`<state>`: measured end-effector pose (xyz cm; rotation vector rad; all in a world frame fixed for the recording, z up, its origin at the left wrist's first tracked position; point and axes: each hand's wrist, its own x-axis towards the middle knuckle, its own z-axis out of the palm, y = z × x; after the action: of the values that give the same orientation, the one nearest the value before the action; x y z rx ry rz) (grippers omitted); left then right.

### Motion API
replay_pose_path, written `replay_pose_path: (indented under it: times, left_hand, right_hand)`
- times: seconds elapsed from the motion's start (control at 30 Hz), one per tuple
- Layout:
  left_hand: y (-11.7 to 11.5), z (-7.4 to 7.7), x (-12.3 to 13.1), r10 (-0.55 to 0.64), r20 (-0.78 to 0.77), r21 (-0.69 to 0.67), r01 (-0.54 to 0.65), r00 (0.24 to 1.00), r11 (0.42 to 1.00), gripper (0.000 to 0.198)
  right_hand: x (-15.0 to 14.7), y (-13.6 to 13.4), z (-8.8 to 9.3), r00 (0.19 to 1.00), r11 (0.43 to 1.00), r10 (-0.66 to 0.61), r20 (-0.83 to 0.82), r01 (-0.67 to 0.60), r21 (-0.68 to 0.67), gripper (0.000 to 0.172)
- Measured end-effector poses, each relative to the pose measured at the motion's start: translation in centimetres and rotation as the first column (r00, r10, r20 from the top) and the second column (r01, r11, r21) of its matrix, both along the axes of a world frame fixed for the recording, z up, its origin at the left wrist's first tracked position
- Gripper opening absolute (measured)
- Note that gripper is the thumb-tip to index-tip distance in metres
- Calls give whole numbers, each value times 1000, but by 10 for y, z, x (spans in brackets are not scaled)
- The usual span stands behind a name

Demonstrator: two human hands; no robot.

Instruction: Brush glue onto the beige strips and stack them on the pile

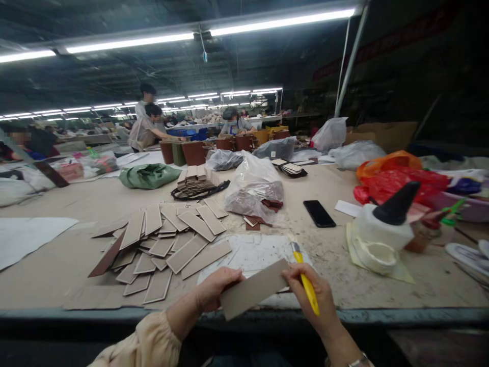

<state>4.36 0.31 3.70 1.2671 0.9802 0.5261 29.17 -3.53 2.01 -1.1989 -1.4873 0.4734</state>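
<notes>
Between my two hands, above the table's front edge, is a flat grey-beige rectangular panel [255, 289]. My left hand [217, 286] grips its left end, thumb on top. With its fingertips my right hand [311, 288] pinches the panel's upper right corner. That same hand also holds a brush [308, 290] with a yellow handle, its bristles pointing away from me. Under the panel lies a white, stained work sheet [254, 252]. To the left spreads a loose heap of similar beige panels [171, 244] with pale edges; a few show brown sides.
A white bottle with a black nozzle [385, 224] stands at right beside a roll of tape [376, 256]. Behind the sheet are a black phone [319, 213] and a clear plastic bag [254, 186]. Co-workers [147, 125] are busy near brown bags [194, 152] further back.
</notes>
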Motion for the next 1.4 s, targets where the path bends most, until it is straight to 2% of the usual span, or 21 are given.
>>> replay_pose_path:
  times: [0.07, 0.1, 0.17, 0.23, 0.27, 0.33, 0.43, 0.53, 0.67, 0.93, 1.17, 1.33, 1.37, 1.4]
  left_hand:
    - [6, -7, -8, 122, -23, 65, -120, 992, 991, 62]
    - [8, -11, -13, 181, -57, 150, -171, 982, 974, 57]
    - [9, -19, -25, 274, -166, 448, -176, 947, 877, 41]
    - [6, -28, -37, 292, -255, 695, -36, 922, 718, 28]
    - [3, -33, -41, 264, -282, 765, 50, 922, 642, 23]
    - [-2, -40, -47, 187, -326, 831, 187, 927, 524, 22]
    - [-4, -45, -48, 105, -395, 849, 319, 913, 421, 23]
    - [-1, -46, -46, 50, -451, 833, 400, 891, 381, 25]
    - [2, -48, -48, 17, -481, 821, 443, 877, 360, 27]
    - [2, -52, -50, 20, -501, 816, 464, 865, 345, 26]
    - [2, -51, -49, 57, -543, 799, 495, 838, 340, 24]
    - [0, -45, -47, 82, -540, 818, 501, 837, 282, 22]
    - [-1, -46, -48, 98, -534, 828, 496, 840, 262, 23]
    - [0, -49, -51, 105, -525, 841, 495, 845, 219, 24]
  right_hand:
    - [11, 2, -3, 995, 995, -97, -1, 97, -21, 21]
    - [17, 3, -5, 988, 987, -156, 4, 156, -39, 22]
    - [28, 6, -9, 967, 964, -254, 10, 253, -86, 25]
    - [33, 8, -11, 959, 950, -284, 20, 284, -133, 27]
    - [34, 8, -12, 960, 948, -280, 30, 281, -149, 28]
    - [32, 10, -15, 963, 949, -259, 71, 267, -166, 28]
    - [26, 11, -21, 962, 947, -235, 142, 259, -188, 29]
    - [21, 13, -30, 962, 940, -224, 158, 256, -224, 30]
    - [15, 13, -38, 967, 943, -199, 160, 234, -238, 31]
    - [3, 12, -32, 968, 936, -199, 154, 234, -264, 31]
    - [7, 13, -39, 953, 937, -206, 222, 257, -237, 29]
    - [4, 13, -34, 975, 948, -184, 123, 209, -239, 22]
    - [2, 12, -32, 976, 950, -174, 129, 201, -237, 20]
    - [0, 13, -31, 976, 952, -167, 137, 196, -235, 19]
